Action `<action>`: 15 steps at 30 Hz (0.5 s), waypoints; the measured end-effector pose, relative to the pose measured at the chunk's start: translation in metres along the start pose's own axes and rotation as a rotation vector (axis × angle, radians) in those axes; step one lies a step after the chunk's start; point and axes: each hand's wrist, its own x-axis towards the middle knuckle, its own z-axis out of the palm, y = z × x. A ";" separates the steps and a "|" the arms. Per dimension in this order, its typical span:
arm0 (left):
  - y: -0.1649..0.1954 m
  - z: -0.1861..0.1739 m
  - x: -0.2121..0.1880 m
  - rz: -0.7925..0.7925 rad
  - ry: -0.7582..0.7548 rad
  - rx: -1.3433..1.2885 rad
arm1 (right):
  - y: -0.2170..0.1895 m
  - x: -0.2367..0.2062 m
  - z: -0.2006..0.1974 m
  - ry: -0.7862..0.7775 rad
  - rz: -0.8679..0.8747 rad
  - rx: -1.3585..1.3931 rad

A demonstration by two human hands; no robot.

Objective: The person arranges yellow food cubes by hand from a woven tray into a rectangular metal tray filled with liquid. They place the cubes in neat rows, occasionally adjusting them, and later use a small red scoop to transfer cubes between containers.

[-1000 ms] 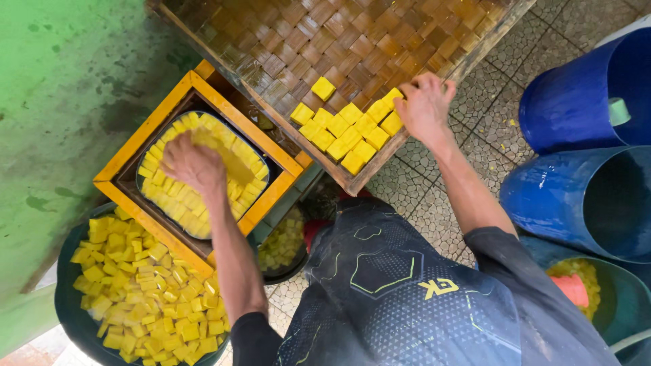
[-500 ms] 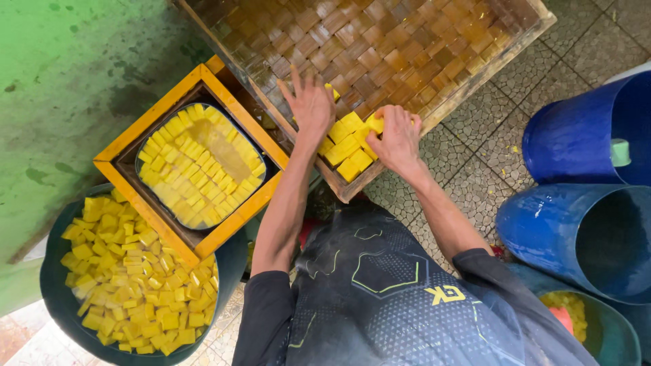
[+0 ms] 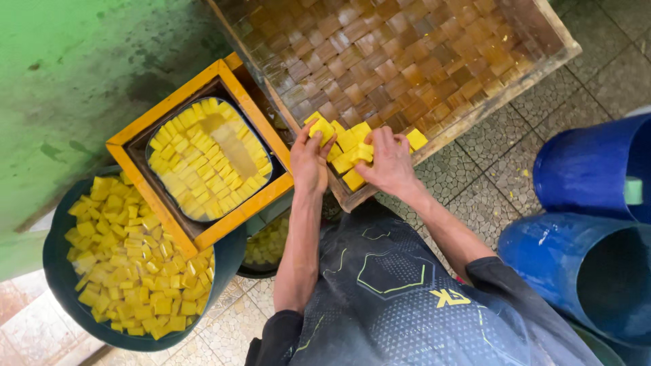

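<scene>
Gathering yellow cubes (image 3: 347, 150) at the woven tray's (image 3: 434, 61) six o'clock corner, left hand (image 3: 310, 166) and right hand (image 3: 388, 163) curl loosely around them; likely soft, crumbly, best cupped from the sides.

2 blue barrels (image 3: 597, 224) — green wall (image 3: 61, 74).

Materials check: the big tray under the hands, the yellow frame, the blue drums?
Tray: woven strips, likely bamboo, glossy brown, in a bare wood rim; the basket-weave pattern shows.
Yellow frame: painted wood by its flat boards and corner joints.
Blue drums: probably plastic, smooth with a dull sheen.
</scene>
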 end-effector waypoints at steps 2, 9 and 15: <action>0.004 0.001 -0.016 0.070 0.026 -0.065 | -0.012 0.007 -0.016 0.037 -0.022 0.054; 0.011 0.017 -0.036 -0.067 -0.013 -0.437 | -0.022 0.041 -0.042 0.014 -0.556 0.444; 0.046 -0.005 -0.055 0.023 0.071 -0.588 | 0.073 0.033 -0.065 0.106 0.059 -0.183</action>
